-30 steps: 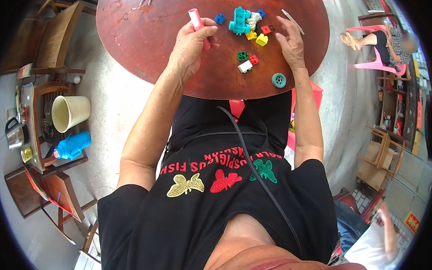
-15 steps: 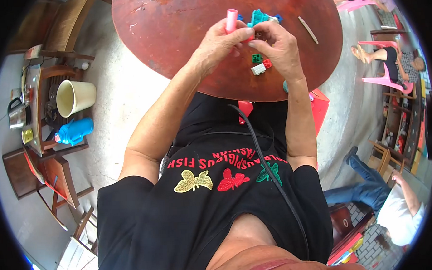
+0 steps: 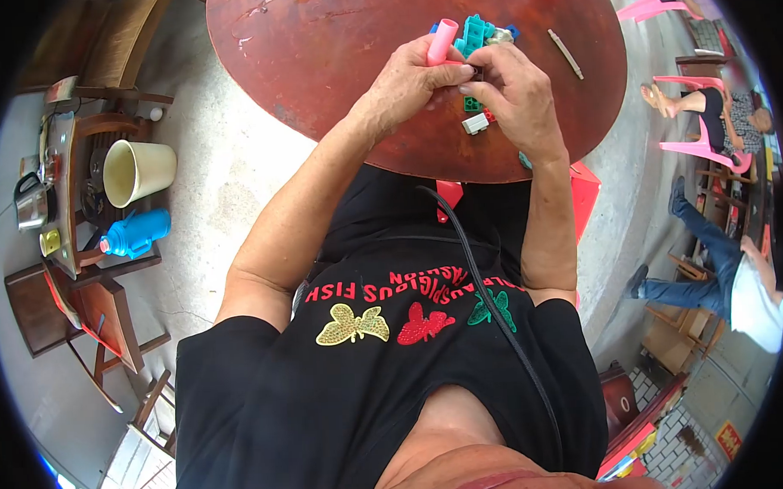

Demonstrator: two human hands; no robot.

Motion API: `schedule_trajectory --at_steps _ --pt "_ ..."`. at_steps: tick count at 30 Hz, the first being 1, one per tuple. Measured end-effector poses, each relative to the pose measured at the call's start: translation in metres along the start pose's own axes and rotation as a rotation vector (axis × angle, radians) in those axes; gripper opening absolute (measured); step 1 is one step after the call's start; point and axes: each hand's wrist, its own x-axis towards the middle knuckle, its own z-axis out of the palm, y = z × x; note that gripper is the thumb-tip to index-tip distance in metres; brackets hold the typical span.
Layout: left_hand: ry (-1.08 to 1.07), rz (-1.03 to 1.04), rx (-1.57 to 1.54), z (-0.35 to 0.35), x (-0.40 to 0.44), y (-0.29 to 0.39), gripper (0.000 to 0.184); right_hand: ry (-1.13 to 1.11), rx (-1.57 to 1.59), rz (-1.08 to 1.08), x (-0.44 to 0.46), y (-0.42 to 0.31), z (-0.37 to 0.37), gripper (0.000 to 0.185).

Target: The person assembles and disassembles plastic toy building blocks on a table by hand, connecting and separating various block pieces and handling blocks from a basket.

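Note:
My left hand [image 3: 406,84] is closed around a pink plastic tube [image 3: 442,43], which sticks up past the thumb and forefinger. My right hand [image 3: 517,89] meets it at the fingertips, pinched on a small dark piece that is mostly hidden. Just beyond the hands lie teal toy blocks [image 3: 475,35] with bits of blue beside them. Nearer me on the round table [image 3: 316,70] are a green block [image 3: 471,105], a white block [image 3: 474,124] and a partly covered red block [image 3: 490,115].
A white pen-like stick [image 3: 565,54] lies right of the blocks. Red plastic shows at the table's far edge. On the left floor stand a cream bucket [image 3: 139,171] and a blue thermos [image 3: 137,233]. To the right are a seated person and a walking person [image 3: 702,251].
Both hands have shifted slightly right with the pink tube, now tilted more to the right. The right hand covers more of the red block. The person on the right has walked farther forward.

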Motion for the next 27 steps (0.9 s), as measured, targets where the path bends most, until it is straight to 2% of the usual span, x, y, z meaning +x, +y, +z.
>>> schedule_trajectory --at_steps 1,3,7,9,10,14,15,16,17,18,19,21,22,23,25,27 --pt "0.002 -0.003 0.001 0.001 -0.001 0.002 0.015 -0.001 0.003 0.002 -0.001 0.002 -0.001 0.022" --pt "-0.016 -0.116 -0.018 0.005 -0.002 0.006 0.019 -0.067 0.432 0.259 -0.005 0.005 -0.005 0.022" --pt "0.033 -0.078 0.088 0.01 0.001 0.004 0.018 0.033 0.337 0.305 -0.013 -0.004 0.001 0.021" --pt "-0.001 -0.12 -0.05 0.009 -0.001 0.006 0.017 0.103 0.258 0.323 -0.018 -0.009 0.004 0.021" --pt "-0.003 -0.124 -0.048 0.009 -0.002 0.005 0.017 0.1 0.481 0.414 -0.019 -0.005 0.004 0.021" --pt "-0.011 -0.186 -0.079 0.011 -0.002 0.01 0.013 0.112 0.473 0.411 -0.021 -0.006 0.001 0.02" --pt "0.004 -0.2 -0.033 0.011 -0.003 0.01 0.011 0.193 0.09 0.316 -0.022 -0.015 -0.008 0.021" --pt "0.129 -0.204 -0.05 -0.009 0.001 0.004 0.009 0.269 -0.29 0.215 -0.024 -0.018 -0.014 0.021" --pt "0.255 -0.207 -0.069 -0.039 0.007 -0.002 0.008 0.401 -0.307 0.208 -0.036 0.007 -0.038 0.02" --pt "0.246 -0.122 -0.204 -0.068 0.008 0.007 0.008 0.543 0.133 0.43 -0.051 0.022 -0.062 0.018" --pt "0.233 -0.026 -0.334 -0.085 0.01 0.018 0.009 0.573 0.308 0.367 -0.063 0.032 -0.085 0.018" --pt "0.201 -0.009 -0.384 -0.062 0.013 0.014 0.011 0.63 0.7 0.338 -0.061 0.027 -0.089 0.022" --pt "0.167 0.011 -0.432 -0.05 0.014 0.014 0.015 0.593 0.79 0.354 -0.058 0.031 -0.083 0.023" --pt "0.088 0.001 -0.338 -0.043 0.009 0.014 0.023 0.551 0.88 0.364 -0.051 0.038 -0.073 0.024" --pt "0.008 -0.067 -0.297 -0.032 0.006 0.008 0.027 0.475 0.936 0.356 -0.039 0.039 -0.049 0.026" --pt "0.021 -0.133 -0.292 -0.025 0.003 0.005 0.029 0.349 0.824 0.387 -0.026 0.028 -0.027 0.024"
